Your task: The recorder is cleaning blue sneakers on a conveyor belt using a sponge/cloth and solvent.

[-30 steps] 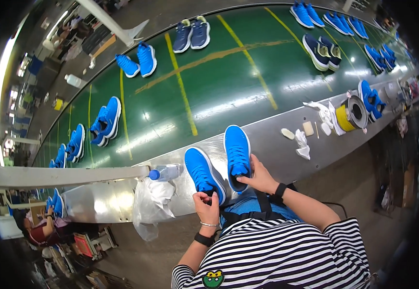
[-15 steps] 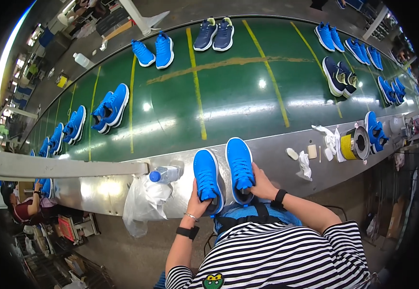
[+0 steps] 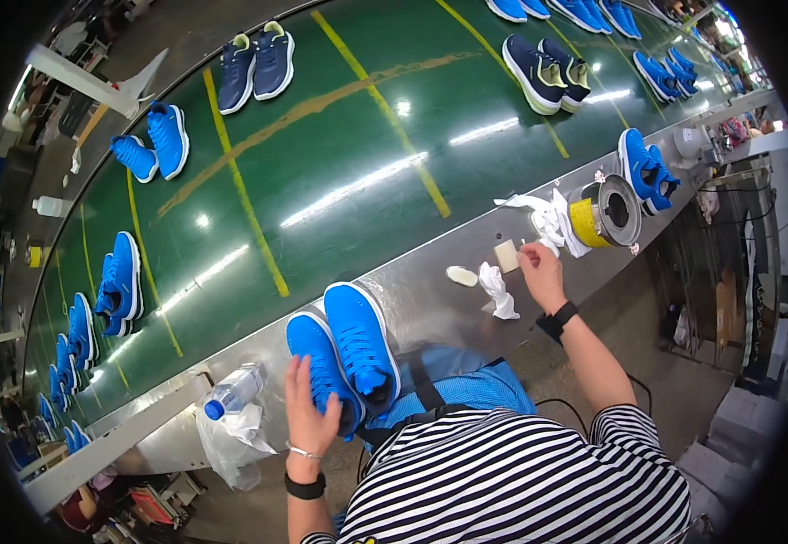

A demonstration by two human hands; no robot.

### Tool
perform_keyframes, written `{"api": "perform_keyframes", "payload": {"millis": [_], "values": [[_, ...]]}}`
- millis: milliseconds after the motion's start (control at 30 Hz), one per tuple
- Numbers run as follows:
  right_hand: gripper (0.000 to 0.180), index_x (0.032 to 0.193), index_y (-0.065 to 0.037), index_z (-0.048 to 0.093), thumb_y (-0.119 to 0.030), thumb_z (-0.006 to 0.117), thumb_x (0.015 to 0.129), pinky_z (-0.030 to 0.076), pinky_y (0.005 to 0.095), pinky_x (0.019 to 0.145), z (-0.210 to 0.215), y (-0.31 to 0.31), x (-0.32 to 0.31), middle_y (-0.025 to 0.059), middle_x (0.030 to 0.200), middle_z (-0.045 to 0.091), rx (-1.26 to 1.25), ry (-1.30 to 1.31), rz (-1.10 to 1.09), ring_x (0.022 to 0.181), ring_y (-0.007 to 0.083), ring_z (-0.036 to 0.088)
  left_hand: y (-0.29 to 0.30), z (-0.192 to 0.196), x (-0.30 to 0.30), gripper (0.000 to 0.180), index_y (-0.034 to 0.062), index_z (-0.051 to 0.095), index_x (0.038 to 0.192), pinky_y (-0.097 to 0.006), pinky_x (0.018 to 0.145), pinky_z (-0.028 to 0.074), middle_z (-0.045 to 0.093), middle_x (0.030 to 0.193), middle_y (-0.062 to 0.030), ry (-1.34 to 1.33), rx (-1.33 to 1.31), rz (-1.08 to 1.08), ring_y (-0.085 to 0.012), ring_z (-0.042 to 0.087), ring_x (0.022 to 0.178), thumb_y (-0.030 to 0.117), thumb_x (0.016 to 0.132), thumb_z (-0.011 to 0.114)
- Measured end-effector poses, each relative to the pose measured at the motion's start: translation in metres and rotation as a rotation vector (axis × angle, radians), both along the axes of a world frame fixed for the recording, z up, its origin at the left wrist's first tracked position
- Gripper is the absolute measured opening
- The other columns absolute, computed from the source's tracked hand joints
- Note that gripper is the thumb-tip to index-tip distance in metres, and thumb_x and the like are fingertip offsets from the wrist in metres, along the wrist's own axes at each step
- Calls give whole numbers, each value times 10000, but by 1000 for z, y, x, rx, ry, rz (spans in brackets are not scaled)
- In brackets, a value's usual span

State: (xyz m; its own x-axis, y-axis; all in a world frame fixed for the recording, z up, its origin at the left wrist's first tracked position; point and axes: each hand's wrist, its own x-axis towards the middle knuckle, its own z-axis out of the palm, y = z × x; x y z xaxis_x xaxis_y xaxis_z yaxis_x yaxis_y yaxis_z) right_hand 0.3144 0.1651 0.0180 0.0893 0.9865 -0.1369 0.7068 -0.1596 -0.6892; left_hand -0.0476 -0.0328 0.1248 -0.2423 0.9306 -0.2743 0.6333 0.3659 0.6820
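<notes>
A pair of blue sneakers with white soles stands on the metal ledge before me: the left sneaker [image 3: 321, 358] and, pressed against it, the right sneaker [image 3: 358, 340]. My left hand [image 3: 311, 412] lies against the left sneaker's outer side, fingers spread, not wrapped round it. Further right, my right hand [image 3: 542, 272] pinches a thin pale stick at the ledge, mostly covered by the fingertips. Beside those fingers lies a cream square block [image 3: 506, 256]. An oval white piece [image 3: 461, 276] and a crumpled white tissue [image 3: 496, 292] are close by.
A green conveyor [image 3: 321, 245] with yellow lines carries blue and dark navy sneakers [image 3: 258, 68]. On the ledge stand a round tin with yellow tape [image 3: 604, 213], white cloths [image 3: 544, 218], another blue pair [image 3: 646, 172] and a blue-capped bottle [image 3: 233, 390]. A pale bar [image 3: 113, 444] crosses lower left.
My right hand has let go of the right sneaker and moved right to the thin stick. My left hand has loosened from the left sneaker. The sneakers now stand together; the view has turned.
</notes>
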Motion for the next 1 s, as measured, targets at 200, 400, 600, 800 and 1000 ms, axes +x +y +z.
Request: {"api": "perform_keyframes", "payload": {"millis": [200,400,600,800,1000], "values": [[377,815,-18,504,-274,724,647,418,389,653,-33,19,11,137,795,520,-108,-220,80,742,308,519,44,-35,55,638,22,390,1266,-446,994,296,340,1293,-249,146,27,-105,-417,347,1179,138,688,635],[188,896,-19,514,-204,526,865,408,368,622,7,22,-48,124,718,498,37,141,175,674,275,506,51,-54,76,762,86,347,1319,-531,965,292,186,1386,-263,330,-199,-91,-488,268,1193,284,668,691],[285,813,-21,451,-294,463,892,421,439,591,2,6,-204,194,722,563,-262,171,754,696,390,547,48,-60,73,754,69,362,1314,-507,996,289,199,1374,-293,272,-161,-72,-518,278,1175,246,655,683],[262,808,-38,462,-290,469,880,433,472,580,-18,16,-273,178,704,575,-159,22,961,690,387,563,52,-59,68,745,65,362,1319,-527,939,351,205,1380,-268,214,-128,-86,-535,265,1180,196,653,670],[248,778,-45,463,-267,471,887,427,462,554,-20,-10,-223,161,693,567,-210,41,882,657,367,565,49,-60,70,709,53,415,1282,-517,975,312,234,1363,-284,197,-118,-34,-535,295,1154,167,629,667]]}}
